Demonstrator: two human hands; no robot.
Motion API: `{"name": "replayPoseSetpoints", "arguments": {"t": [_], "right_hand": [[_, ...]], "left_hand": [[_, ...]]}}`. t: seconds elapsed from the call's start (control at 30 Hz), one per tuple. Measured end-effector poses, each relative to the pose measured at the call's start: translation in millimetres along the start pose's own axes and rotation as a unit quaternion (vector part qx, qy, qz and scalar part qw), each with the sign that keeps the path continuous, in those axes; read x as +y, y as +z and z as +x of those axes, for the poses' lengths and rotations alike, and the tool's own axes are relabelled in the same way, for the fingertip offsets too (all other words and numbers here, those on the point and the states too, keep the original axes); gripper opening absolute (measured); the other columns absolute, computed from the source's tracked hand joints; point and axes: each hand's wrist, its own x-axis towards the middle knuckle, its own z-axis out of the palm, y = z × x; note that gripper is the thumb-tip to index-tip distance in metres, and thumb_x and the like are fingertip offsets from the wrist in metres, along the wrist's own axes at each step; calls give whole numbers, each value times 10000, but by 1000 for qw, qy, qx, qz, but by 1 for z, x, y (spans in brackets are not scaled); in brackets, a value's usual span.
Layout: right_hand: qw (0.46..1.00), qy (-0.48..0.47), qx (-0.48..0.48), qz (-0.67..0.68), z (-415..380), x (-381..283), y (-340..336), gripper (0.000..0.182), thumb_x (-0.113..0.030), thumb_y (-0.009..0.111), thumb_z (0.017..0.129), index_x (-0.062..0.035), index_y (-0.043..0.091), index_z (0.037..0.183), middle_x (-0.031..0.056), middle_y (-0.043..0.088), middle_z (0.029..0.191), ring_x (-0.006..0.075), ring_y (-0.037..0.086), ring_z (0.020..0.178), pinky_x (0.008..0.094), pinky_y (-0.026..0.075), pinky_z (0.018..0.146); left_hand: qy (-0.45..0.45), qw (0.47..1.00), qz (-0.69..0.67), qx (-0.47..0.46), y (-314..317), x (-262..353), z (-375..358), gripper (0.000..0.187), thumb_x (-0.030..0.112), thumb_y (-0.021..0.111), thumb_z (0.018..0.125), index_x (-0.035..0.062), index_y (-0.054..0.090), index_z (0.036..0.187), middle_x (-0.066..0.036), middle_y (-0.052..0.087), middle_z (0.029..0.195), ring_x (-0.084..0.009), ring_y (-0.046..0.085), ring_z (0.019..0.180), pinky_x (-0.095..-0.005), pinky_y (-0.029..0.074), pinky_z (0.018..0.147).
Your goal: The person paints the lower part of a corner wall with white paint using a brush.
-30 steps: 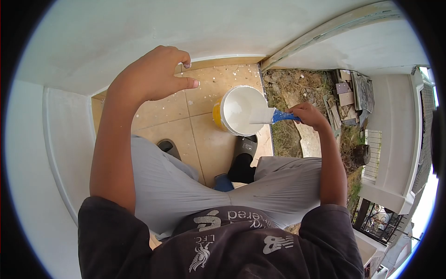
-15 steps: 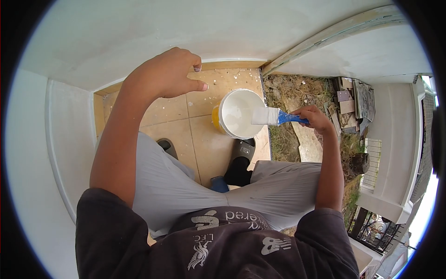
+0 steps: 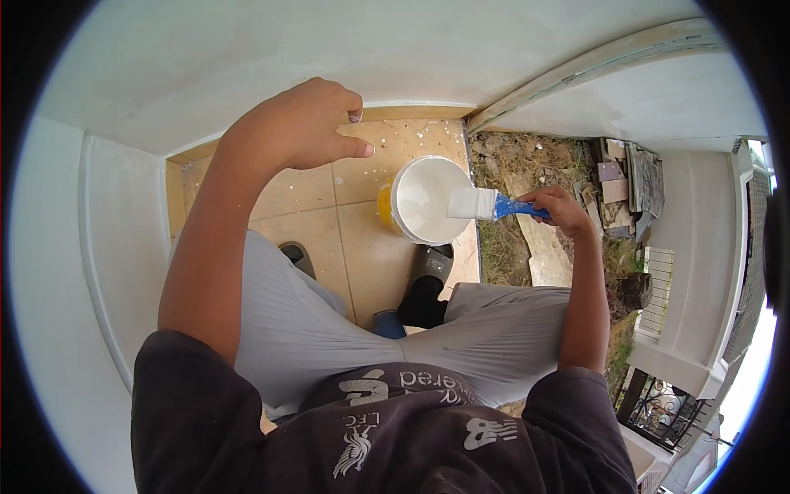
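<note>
My right hand (image 3: 559, 211) is closed around the blue handle of a paintbrush (image 3: 504, 206). The brush lies level, its bristles coated white, over the right rim of a bucket (image 3: 398, 206) with a yellow outer side. White paint (image 3: 424, 198) shows inside it. My left hand (image 3: 317, 128) is up and to the left of the bucket, near the wall, with thumb and fingers apart and nothing between them.
A pale wall (image 3: 247, 58) rises ahead, with another at the left. Tiled floor (image 3: 304, 239) with white specks lies below, my sandals (image 3: 432, 263) on it. Past its right edge are dry grass (image 3: 502, 239) and stacked boards (image 3: 613, 181).
The brush and my right hand have moved very slightly to the right. My left hand has shifted a little up and right, still apart from the bucket.
</note>
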Motion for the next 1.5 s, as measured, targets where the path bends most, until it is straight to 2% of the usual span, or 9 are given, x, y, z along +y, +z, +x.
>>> {"name": "replayPoseSetpoints", "arguments": {"t": [0.23,0.43,0.6,0.8,0.9,1.0,1.1,1.2,1.5], "right_hand": [[999,4,-31,-26,2,-6,6,325,-172,553,812,1,725,1027,28,567,624,89,440,527,246,325,470],[995,-11,-32,-89,20,10,21,256,-188,701,800,-15,741,985,36,603,613,92,515,527,258,392,490],[987,-22,-39,-154,24,10,39,241,-177,709,786,-21,747,964,54,647,642,102,563,544,264,439,521],[984,-15,-75,-161,23,8,37,230,-140,693,808,-5,738,989,33,651,657,83,542,564,251,437,536],[981,-6,-90,-170,20,7,34,239,-141,683,803,-4,738,991,32,646,647,83,543,561,250,437,533],[980,-3,-104,-171,20,8,33,252,-147,675,799,1,735,995,33,642,639,83,541,553,249,438,530],[980,3,-112,-165,20,9,31,262,-150,677,793,11,732,993,38,642,637,82,538,545,248,436,524],[981,17,-115,-158,20,11,30,267,-150,678,789,20,731,987,40,640,635,82,533,539,247,427,513],[982,20,-116,-150,17,10,24,263,-176,688,773,21,740,940,29,619,602,78,509,512,247,393,478]], "left_hand": [[12,1000,-8,8,0,-3,-3,477,430,697,807,97,622,1140,-114,586,1230,-284,525,1178,-404,440,966],[14,1000,-5,14,1,-3,-3,481,432,699,806,91,622,1136,-118,588,1225,-288,529,1170,-406,442,960],[10,1000,-11,18,3,-3,-3,491,433,704,803,88,621,1141,-131,587,1219,-292,522,1166,-398,448,942],[13,1000,-14,23,1,-2,-5,504,431,709,807,68,613,1143,-132,589,1179,-240,647,777,-375,514,747],[12,999,-24,29,4,-2,-4,504,425,711,810,60,609,1142,-133,591,1162,-211,618,597,-369,514,673],[16,999,-19,26,3,-2,-5,500,428,712,806,69,614,1140,-134,591,1183,-243,651,798,-377,511,770],[22,999,-2,34,6,-4,-3,489,426,712,803,80,620,1136,-135,588,1214,-277,599,1048,-389,477,894],[6,1000,-8,22,4,-2,-4,480,427,710,800,90,625,1132,-130,585,1239,-297,502,1208,-400,430,979],[15,1000,-4,26,3,-2,-6,477,429,705,802,90,625,1129,-130,586,1235,-294,526,1179,-403,440,966]]}}
